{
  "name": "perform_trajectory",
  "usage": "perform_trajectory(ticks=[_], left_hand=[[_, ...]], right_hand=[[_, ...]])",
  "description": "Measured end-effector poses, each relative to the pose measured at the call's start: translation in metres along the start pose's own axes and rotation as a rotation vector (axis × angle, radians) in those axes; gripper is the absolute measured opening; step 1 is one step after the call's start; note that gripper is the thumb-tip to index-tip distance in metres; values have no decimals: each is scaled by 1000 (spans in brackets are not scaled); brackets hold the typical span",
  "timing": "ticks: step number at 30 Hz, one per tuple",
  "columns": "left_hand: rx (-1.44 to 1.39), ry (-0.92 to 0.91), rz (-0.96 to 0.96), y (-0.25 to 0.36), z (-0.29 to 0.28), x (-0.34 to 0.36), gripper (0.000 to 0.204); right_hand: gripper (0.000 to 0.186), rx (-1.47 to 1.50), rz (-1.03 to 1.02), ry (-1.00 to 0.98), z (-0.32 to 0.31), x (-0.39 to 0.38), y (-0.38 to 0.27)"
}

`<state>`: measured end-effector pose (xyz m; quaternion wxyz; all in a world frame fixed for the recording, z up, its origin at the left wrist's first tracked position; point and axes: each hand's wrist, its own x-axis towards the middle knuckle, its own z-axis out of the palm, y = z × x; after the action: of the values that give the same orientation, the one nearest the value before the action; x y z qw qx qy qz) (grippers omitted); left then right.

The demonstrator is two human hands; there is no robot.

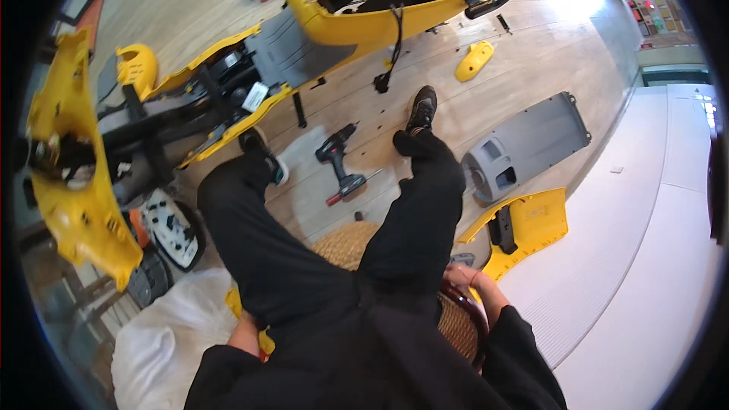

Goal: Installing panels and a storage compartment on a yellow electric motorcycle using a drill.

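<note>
Right hand (461, 277) fingers curled on woven seat (345, 244) rim, apparently gripping; left hand (244, 334) mostly hidden, grip unclear.

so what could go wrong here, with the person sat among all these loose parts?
The cordless drill lies between the feet with its bit exposed; a shifting shoe could kick it or catch on it. A black cable dangles from the yellow body shell near that shoe, so it might snag. Both hands, right hand and left hand, are back beside the woven stool, far from the drill.
</note>
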<state>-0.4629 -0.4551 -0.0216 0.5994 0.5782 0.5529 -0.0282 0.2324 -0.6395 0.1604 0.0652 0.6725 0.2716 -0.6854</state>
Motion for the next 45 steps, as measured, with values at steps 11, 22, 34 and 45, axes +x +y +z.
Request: perform_trajectory(ticks=[11,22,34,45], left_hand=[[-305,136,-387,37,-18,-18,44],[-735,196,-477,143,30,48,43],[-1238,297,-337,257,96,52,41],[-813,694,179,398,59,15,48]], right_hand=[[25,-208,64,266,42,-29,61],[21,-198,67,263,-80,-45,9],[36,140,-339,219,-95,-8,20],[71,455,-679,895,-123,-37,-122]])
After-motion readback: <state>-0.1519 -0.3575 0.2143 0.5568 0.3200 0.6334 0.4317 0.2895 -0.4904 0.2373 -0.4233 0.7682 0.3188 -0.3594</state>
